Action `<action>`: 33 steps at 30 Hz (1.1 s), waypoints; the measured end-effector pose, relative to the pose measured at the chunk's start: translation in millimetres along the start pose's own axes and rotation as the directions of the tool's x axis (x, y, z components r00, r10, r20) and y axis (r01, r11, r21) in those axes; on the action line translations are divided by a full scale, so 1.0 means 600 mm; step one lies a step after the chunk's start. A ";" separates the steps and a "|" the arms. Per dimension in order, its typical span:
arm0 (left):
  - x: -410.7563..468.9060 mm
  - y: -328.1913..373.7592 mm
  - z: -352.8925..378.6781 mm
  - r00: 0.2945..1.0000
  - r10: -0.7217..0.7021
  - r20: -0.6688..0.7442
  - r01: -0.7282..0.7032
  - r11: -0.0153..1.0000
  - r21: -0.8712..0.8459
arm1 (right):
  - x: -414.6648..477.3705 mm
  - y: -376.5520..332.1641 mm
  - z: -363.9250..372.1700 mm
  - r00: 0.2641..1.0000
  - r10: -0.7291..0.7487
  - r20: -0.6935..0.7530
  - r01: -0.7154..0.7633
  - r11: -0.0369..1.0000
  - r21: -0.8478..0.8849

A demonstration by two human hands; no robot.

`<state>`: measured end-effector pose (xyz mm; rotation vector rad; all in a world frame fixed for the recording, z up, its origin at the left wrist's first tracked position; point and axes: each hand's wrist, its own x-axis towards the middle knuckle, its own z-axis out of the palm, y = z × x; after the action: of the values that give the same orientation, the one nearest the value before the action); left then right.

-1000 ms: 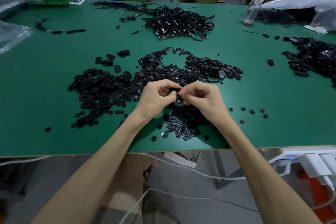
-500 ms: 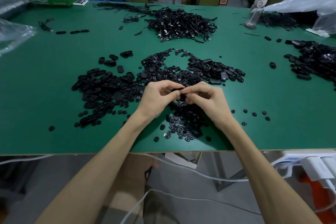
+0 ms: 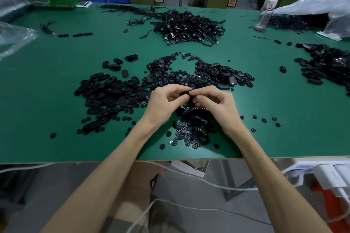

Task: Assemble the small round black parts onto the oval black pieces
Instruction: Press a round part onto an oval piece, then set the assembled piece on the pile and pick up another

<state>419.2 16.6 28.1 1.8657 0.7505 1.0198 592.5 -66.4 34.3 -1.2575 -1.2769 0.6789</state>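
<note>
Above the middle of the green table (image 3: 47,119), your left hand (image 3: 166,101) and right hand (image 3: 215,103) meet fingertip to fingertip, both curled and pinching a black piece (image 3: 186,93) between them, too hidden to tell oval from round. Loose oval black pieces (image 3: 106,92) lie heaped to the left, and small round black parts (image 3: 189,134) lie beneath your hands. Both kinds look light, stiff and smooth, so you would likely do best gripping the oval by its long edges and pinching the round part by its rim.
</note>
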 end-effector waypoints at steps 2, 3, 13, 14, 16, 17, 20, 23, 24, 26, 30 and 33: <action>0.000 0.005 0.002 0.999 0.003 -0.034 -0.002 0.999 0.042 | 0.002 0.001 -0.002 0.995 0.010 -0.095 -0.011 1.000 -0.008; 0.001 0.007 0.001 0.998 -0.003 -0.070 0.006 0.999 0.045 | 0.003 0.002 -0.004 0.986 0.024 -0.163 -0.027 0.999 -0.021; 0.050 -0.027 -0.126 0.931 -0.118 -0.347 0.298 0.794 0.530 | 0.014 0.025 -0.021 0.868 0.254 -0.427 -0.252 0.966 0.063; 0.054 -0.037 -0.148 0.924 -0.124 -0.362 0.339 0.702 0.626 | 0.013 0.026 -0.020 0.867 0.250 -0.432 -0.247 0.967 0.063; 0.056 -0.052 -0.185 0.914 -0.158 -0.374 0.401 0.495 0.771 | 0.013 0.027 -0.020 0.863 0.241 -0.444 -0.241 0.969 0.059; 0.054 -0.057 -0.199 0.911 -0.183 -0.370 0.413 0.414 0.811 | 0.013 0.027 -0.020 0.861 0.241 -0.447 -0.240 0.969 0.060; 0.053 -0.067 -0.225 0.918 -0.200 -0.342 0.390 0.305 0.869 | 0.013 0.026 -0.019 0.881 0.229 -0.414 -0.242 0.970 0.023; 0.058 -0.073 -0.232 0.930 -0.181 -0.321 0.364 0.320 0.875 | 0.010 0.018 -0.015 0.940 0.152 -0.306 -0.209 0.964 -0.164; 0.060 -0.074 -0.234 0.927 -0.184 -0.327 0.372 0.326 0.869 | 0.009 0.017 -0.011 0.960 0.120 -0.255 -0.188 0.947 -0.262; 0.066 -0.076 -0.236 0.914 -0.213 -0.346 0.402 0.349 0.847 | 0.008 0.015 -0.002 0.986 0.066 -0.153 -0.131 0.876 -0.465; 0.082 -0.077 -0.244 0.827 -0.365 -0.429 0.562 0.491 0.665 | 0.012 0.017 0.007 0.997 0.064 -0.031 -0.068 0.735 -0.675; 0.083 -0.078 -0.246 0.803 -0.388 -0.452 0.596 0.516 0.615 | 0.012 0.020 0.008 0.996 0.090 -0.021 -0.078 0.705 -0.705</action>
<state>310.6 135.8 48.2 1.9458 1.9897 0.5920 592.9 -55.3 24.7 -1.9496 -1.5691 0.2374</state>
